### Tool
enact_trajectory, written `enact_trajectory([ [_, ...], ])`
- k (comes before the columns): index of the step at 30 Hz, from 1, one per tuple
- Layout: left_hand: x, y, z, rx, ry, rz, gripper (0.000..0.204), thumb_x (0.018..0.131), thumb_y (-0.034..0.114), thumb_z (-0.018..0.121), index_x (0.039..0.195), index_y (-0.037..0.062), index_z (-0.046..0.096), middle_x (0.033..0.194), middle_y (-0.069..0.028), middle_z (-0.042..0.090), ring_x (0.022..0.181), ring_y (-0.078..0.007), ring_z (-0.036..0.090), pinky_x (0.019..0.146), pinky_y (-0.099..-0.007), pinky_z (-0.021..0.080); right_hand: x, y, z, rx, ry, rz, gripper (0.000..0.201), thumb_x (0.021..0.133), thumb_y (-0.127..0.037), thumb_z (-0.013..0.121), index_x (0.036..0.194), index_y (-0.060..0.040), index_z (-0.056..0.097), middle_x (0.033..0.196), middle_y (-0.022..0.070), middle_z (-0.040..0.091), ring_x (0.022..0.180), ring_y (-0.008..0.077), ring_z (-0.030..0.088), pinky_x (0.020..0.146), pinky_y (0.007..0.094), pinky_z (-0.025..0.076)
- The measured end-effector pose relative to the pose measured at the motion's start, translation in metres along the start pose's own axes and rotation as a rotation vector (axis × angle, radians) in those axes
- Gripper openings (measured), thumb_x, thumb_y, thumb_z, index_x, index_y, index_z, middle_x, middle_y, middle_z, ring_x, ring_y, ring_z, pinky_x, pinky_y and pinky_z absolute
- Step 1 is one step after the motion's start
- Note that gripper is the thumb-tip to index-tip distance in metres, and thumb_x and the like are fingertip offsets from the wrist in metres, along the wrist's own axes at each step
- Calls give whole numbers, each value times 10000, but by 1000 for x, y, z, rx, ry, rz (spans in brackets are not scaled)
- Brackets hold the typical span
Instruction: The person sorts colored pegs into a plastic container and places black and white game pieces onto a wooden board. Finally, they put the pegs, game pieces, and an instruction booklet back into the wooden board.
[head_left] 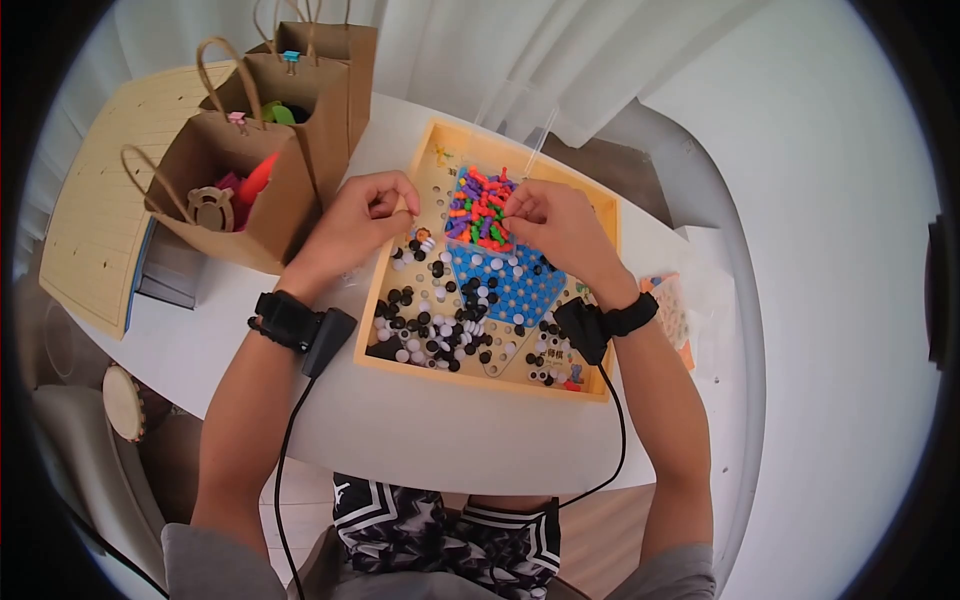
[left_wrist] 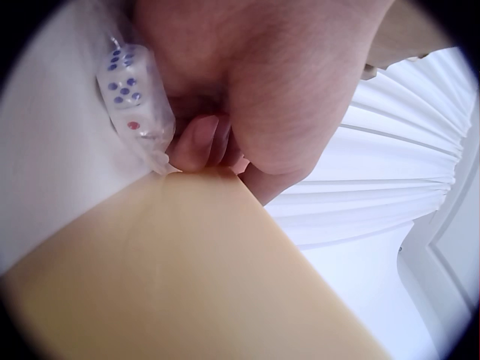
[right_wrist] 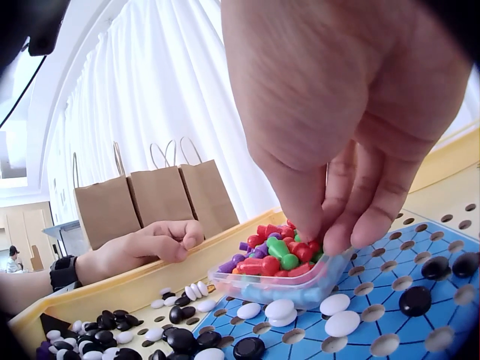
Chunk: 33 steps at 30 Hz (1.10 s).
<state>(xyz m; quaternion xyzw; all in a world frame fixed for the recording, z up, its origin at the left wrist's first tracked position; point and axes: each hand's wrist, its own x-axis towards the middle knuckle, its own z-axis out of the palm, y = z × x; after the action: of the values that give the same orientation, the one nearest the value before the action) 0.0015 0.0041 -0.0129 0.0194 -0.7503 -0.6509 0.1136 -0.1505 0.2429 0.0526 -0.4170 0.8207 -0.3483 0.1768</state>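
A clear plastic box full of red, purple, green and orange game pegs sits on the blue star-patterned part of the board. My right hand pinches its right-hand rim, thumb on the pegs' side and fingers outside. On the left wall of the wooden game tray, my left hand grips the rim, with curled fingertips outside and the thumb over the edge. Bagged dice lie close beside this hand. Black and white game stones are scattered over the tray's near left.
Brown paper bags with toys stand at the back left, by a large wooden board. A clear lid-like plastic piece is behind the tray. A printed packet lies at its right. White curtains hang behind.
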Motion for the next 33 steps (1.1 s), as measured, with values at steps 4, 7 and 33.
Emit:
enact_trajectory([
  [4,-2,6,1,12,7,-17,85,887,-8,638,877,73,613,717,117,262,682,-5,279,634,-206,252,-6,0,-8,21,55,10,103,868,-64,740,924,12,696,764,67,706,688,131,649,669,280,528],
  [7,-2,6,1,24,14,-38,92,889,-4,642,872,80,611,722,120,264,685,2,286,633,-205,241,-28,-13,-28,74,101,96,89,883,-70,723,924,5,696,754,59,701,677,127,644,659,283,521],
  [33,-4,9,1,78,61,-70,89,894,-17,647,892,72,645,721,120,264,674,1,259,615,-198,232,-111,-28,-46,-439,-517,-43,79,864,-86,701,897,-23,666,768,124,672,763,321,688,698,420,538],
])
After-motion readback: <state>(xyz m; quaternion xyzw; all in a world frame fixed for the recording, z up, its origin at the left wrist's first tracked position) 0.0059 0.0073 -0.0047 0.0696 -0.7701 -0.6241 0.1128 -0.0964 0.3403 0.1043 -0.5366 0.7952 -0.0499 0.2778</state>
